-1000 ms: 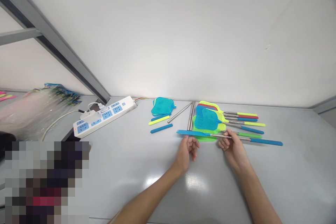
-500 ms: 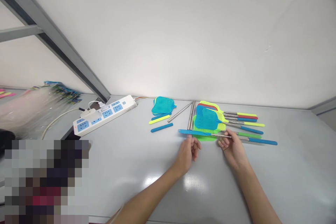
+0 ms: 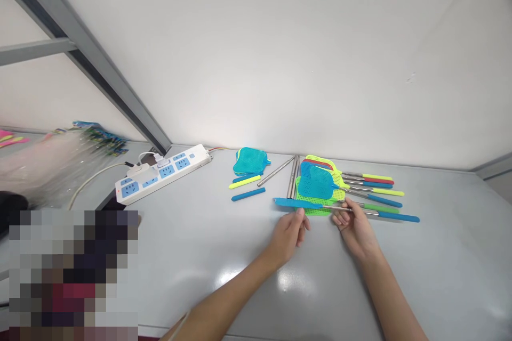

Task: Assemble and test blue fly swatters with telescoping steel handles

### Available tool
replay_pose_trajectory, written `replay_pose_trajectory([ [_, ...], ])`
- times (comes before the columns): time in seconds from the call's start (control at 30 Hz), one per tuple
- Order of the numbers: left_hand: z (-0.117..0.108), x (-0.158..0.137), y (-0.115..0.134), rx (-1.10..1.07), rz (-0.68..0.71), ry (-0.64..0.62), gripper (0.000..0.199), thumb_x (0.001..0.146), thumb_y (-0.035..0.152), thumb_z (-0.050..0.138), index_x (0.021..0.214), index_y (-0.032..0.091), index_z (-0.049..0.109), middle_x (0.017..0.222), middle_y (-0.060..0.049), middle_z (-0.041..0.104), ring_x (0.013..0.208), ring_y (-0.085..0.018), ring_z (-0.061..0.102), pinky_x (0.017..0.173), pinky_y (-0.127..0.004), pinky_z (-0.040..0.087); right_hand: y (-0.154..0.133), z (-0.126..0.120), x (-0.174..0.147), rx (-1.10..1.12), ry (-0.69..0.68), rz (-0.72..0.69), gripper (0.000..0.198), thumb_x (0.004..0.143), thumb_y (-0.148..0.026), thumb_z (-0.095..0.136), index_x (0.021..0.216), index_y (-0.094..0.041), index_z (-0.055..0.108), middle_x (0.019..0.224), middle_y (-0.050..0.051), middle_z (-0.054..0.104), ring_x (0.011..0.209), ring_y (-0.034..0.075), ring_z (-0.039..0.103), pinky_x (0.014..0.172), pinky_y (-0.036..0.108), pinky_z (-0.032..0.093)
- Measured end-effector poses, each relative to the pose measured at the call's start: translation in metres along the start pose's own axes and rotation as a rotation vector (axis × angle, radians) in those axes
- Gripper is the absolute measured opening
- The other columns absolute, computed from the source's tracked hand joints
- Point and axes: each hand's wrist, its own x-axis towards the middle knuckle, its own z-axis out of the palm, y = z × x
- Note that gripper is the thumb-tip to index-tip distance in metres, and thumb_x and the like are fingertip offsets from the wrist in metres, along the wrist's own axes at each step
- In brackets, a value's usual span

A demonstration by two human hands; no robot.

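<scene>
A fly swatter with a blue mesh head (image 3: 292, 202), turned almost edge-on, is held above the table. My right hand (image 3: 356, 226) pinches its thin metal shaft, and the blue grip (image 3: 399, 217) sticks out to the right. Just under the head is my left hand (image 3: 290, 234), thumb up at the lower edge and fingers loosely bent, gripping nothing; whether the thumb touches is unclear. Behind both hands lie several finished-looking swatters with overlapping heads (image 3: 318, 181) in blue, green, yellow and red. Metal tubes (image 3: 294, 176) lie to their left.
Further left are stacked loose mesh heads (image 3: 251, 161), a yellow grip (image 3: 245, 181), a blue grip (image 3: 248, 194) and a slanted metal tube (image 3: 276, 171). A white power strip (image 3: 164, 173) with plugs, a cable and clear plastic bags (image 3: 52, 165) occupy the left. A wall rises behind.
My left hand has shifted slightly right along the swatter head. My right hand keeps its pinch on the shaft. The camera view has moved slightly.
</scene>
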Motion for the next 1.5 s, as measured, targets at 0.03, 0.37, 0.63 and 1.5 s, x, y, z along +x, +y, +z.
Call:
replay_pose_trajectory([
  [0.03,0.000,0.000,0.000,0.011,-0.009,0.003,0.044,0.079,0.051,0.031,0.064,0.015,0.051,0.045,0.004,0.038,0.040,-0.008,0.035,0.044,-0.021,0.027,0.000,0.000,0.000,-0.021,-0.005,0.007,0.022,0.071,-0.033,0.058,0.058,-0.017,0.050,0.037,-0.009,0.029,0.035,0.005,0.025,0.038,0.020,0.027],
  [0.37,-0.011,0.009,0.009,-0.422,-0.073,0.198,0.057,0.075,0.062,0.014,0.063,0.016,0.047,0.040,0.002,0.041,0.037,-0.011,0.038,0.040,-0.022,0.030,-0.003,-0.001,-0.001,0.034,-0.003,-0.046,0.026,0.075,-0.036,0.052,0.056,-0.018,0.048,0.037,-0.007,0.031,0.036,0.006,0.026,0.040,0.021,0.026],
  [0.63,-0.019,0.011,0.012,-0.398,-0.223,0.144,0.032,0.066,0.043,0.059,0.077,0.013,0.057,0.070,-0.002,0.060,0.065,-0.014,0.056,0.066,-0.026,0.043,-0.009,-0.001,-0.006,0.029,-0.058,-0.104,0.037,0.076,-0.038,0.046,0.045,-0.019,0.040,0.037,-0.004,0.030,0.038,0.009,0.031,0.041,0.024,0.025],
  [1.5,-0.036,0.026,0.004,0.137,0.146,0.241,0.034,0.074,0.046,0.048,0.070,0.013,0.054,0.060,0.002,0.050,0.055,-0.010,0.044,0.052,-0.021,0.037,-0.016,-0.019,0.004,0.080,0.245,-0.155,0.010,0.068,-0.020,0.052,0.077,-0.016,0.053,0.056,-0.005,0.042,0.041,0.005,0.033,0.038,0.017,0.033],
])
